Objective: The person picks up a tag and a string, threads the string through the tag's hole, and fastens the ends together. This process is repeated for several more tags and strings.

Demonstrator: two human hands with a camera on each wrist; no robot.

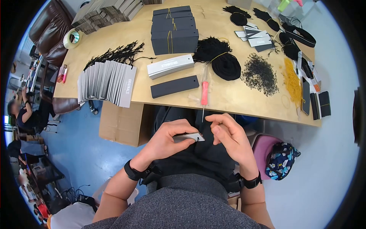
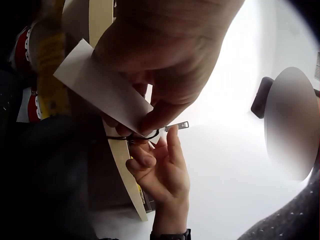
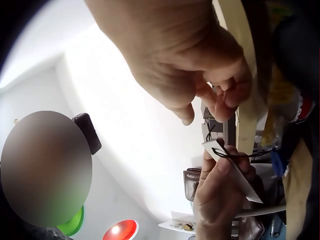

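My left hand (image 1: 175,139) pinches a pale hang tag (image 1: 195,136) between thumb and fingers, above my lap. A black cord (image 3: 222,154) passes through the hole at the tag's end, its loose part trailing off to one side in the right wrist view. In the left wrist view the tag's (image 2: 102,85) plain face shows. Just to the right of the tag is my right hand (image 1: 230,137), fingers loosely bent, with nothing visible between them. Beyond the hands, a red-handled tool (image 1: 204,93) with a thin metal shaft lies at the table's front edge.
On the table (image 1: 114,36) lie a fan of corded tags (image 1: 105,82), white tags (image 1: 170,67), a dark tag stack (image 1: 174,87), banded dark stacks (image 1: 174,42), black cord bundles (image 1: 225,65), small black loops (image 1: 261,74) and yellow rubber bands (image 1: 291,84). A cardboard box (image 1: 120,124) stands below.
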